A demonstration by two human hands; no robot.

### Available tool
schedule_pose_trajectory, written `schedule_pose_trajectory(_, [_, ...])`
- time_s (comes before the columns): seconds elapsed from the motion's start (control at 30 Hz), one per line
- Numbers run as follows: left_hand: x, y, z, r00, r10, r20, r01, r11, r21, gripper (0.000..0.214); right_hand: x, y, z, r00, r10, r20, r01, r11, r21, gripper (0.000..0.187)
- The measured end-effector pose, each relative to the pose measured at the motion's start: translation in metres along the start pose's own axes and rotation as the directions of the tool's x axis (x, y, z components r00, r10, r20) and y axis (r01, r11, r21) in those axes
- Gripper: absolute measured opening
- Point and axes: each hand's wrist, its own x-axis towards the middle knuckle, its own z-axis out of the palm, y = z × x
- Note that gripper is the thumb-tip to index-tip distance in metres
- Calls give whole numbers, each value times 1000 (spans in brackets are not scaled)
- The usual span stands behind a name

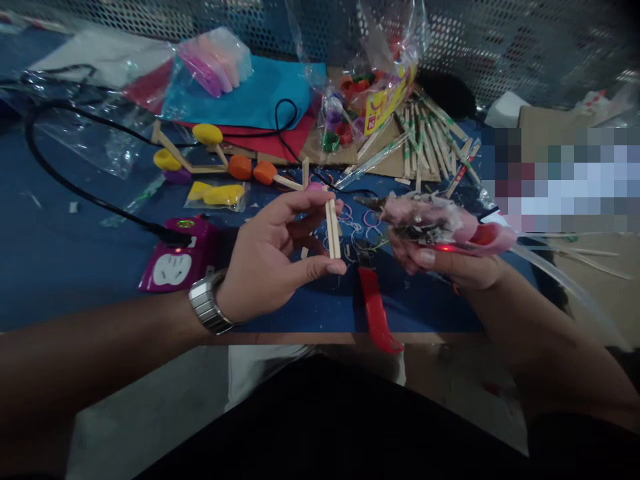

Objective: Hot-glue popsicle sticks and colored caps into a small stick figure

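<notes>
Between thumb and fingertips, my left hand (270, 257) pinches a pair of short wooden sticks (333, 230) lying side by side, held upright above the table. My right hand (445, 263) is wrapped round a pink hot glue gun (445, 223), smeared with residue, its dark nozzle aimed left toward the sticks but apart from them. A small red light glows on the gun, and a clear glue stick (565, 267) trails from its back end. Below, between my hands, lies a red-handled cutter (374, 310) with its handle over the table's front edge.
A purple power box (173, 263) with a black cable (60, 177) stands at left. Behind are orange caps (240, 167) joined with sticks, a packet of yellow pieces (220, 195), blue sheets (225, 93), a plastic bag of coloured caps (345, 127) and bundled sticks (427, 143).
</notes>
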Motion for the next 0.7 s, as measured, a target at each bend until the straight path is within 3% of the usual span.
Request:
schedule_pose_trajectory(0.07, [-1,-2,-2,1000,-3,7,2,999,47,83,3,-4,-6,999,-47,16,47,999,-15,46])
schedule_pose_trajectory(0.13, [-1,0,-1,1000,-30,-3,30,997,68,82,7,-10,-10,987,-122,107,129,990,-63,30])
schedule_pose_trajectory(0.23, [-2,4,1,1000,-24,-10,24,998,52,84,13,-20,-12,966,-135,222,163,980,-112,20])
schedule_pose_trajectory(0.37, [-2,8,3,999,-45,-26,45,998,32,83,16,-26,-9,964,-100,248,143,976,-162,20])
schedule_pose_trajectory(0.5, [-2,8,4,998,-54,-32,55,998,19,82,17,-26,-5,968,-82,238,117,984,-137,36])
schedule_pose_trajectory(0.7, [-2,8,4,997,-75,-1,75,997,24,84,18,-26,-5,963,-58,262,108,978,-178,32])
